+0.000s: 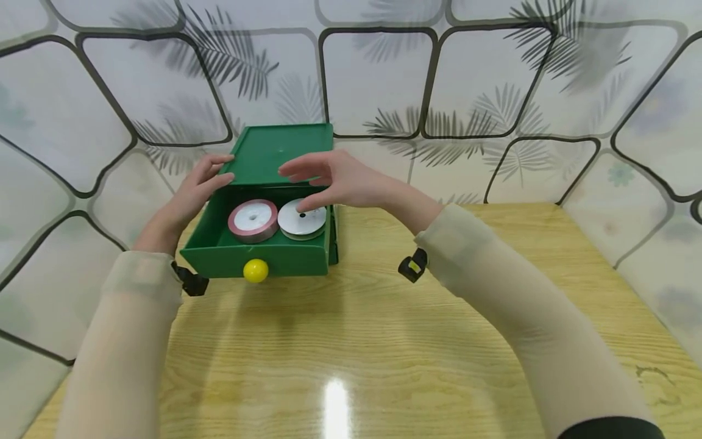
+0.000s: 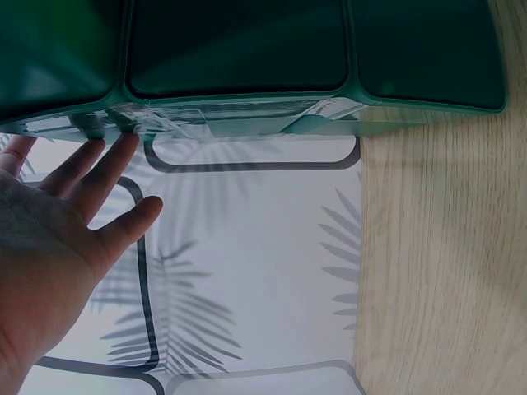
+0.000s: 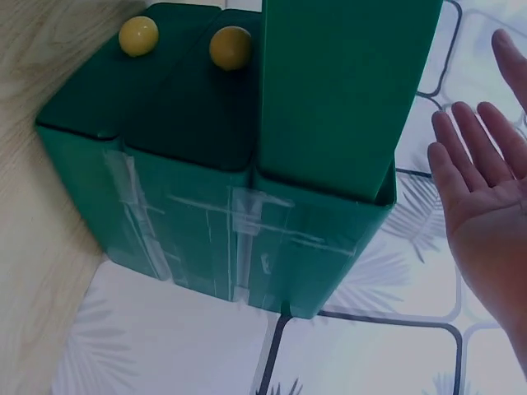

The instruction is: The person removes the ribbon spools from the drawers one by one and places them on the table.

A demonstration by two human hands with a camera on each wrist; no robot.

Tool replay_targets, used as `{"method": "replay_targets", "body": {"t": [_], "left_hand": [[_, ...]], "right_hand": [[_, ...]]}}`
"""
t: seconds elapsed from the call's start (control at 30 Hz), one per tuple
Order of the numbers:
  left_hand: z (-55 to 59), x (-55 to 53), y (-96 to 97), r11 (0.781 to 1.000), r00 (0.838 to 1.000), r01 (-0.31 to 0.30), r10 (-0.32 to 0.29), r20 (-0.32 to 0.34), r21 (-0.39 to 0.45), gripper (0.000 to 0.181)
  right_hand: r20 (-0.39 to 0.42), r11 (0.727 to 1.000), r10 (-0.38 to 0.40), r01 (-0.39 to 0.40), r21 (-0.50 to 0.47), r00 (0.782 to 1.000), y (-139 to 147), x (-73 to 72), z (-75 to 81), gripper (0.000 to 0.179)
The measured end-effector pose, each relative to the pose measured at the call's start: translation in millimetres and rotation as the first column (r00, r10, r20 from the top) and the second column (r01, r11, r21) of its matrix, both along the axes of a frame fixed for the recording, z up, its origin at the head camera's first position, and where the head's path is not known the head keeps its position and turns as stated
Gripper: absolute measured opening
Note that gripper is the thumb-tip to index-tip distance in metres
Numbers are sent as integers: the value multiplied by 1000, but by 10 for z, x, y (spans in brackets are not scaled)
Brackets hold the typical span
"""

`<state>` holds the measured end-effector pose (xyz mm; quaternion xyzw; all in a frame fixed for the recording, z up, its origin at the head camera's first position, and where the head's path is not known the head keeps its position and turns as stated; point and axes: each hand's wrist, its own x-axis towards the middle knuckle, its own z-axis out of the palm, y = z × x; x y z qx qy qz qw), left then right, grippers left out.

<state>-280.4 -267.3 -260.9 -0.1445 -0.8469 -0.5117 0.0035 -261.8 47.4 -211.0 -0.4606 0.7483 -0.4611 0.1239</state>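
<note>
A green drawer box point(image 1: 285, 146) stands near the back wall, its top drawer point(image 1: 298, 262) pulled out toward me by a yellow knob point(image 1: 255, 271). Inside lie a pink-edged ribbon spool point(image 1: 251, 235) and, to its right, a white ribbon spool point(image 1: 293, 227). My left hand point(image 1: 192, 198) is at the box's upper left side; in the left wrist view its straight fingertips point(image 2: 125, 145) meet the wall of the box. Over the drawer's right part hovers my right hand point(image 1: 345, 180), fingers extended, holding nothing. Its thumb overlaps the white spool in the head view.
Beneath the box is a light wooden table point(image 1: 417, 341). A wall point(image 1: 378, 79) with leaf and line patterns rises behind. Two lower drawers with yellow knobs point(image 3: 231, 48) are closed in the right wrist view. Clear tape point(image 3: 247, 210) runs across the box's side.
</note>
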Motion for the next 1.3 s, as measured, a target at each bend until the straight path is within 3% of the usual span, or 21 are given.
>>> {"method": "replay_targets", "body": {"t": [0.4,0.73,1.0,1.3], "left_hand": [[13,-3,2,1000,1000,-5,5,8,4,54],[-1,-2,-10,1000,1000,-6,6,10,7,56],[-22,-25,-29,1000,1000,-12,12,6,8,56],[-22,-25,-23,1000,1000,-7,7,-4,12,55]], "right_hand": [[23,992,100,-102,72,995,-305,-120,-93,61],[4,987,100,-100,129,995,-505,-187,-100,67],[79,984,136,-144,101,988,-633,-222,-91,65],[87,980,163,-172,96,983,-755,-258,-155,64]]}}
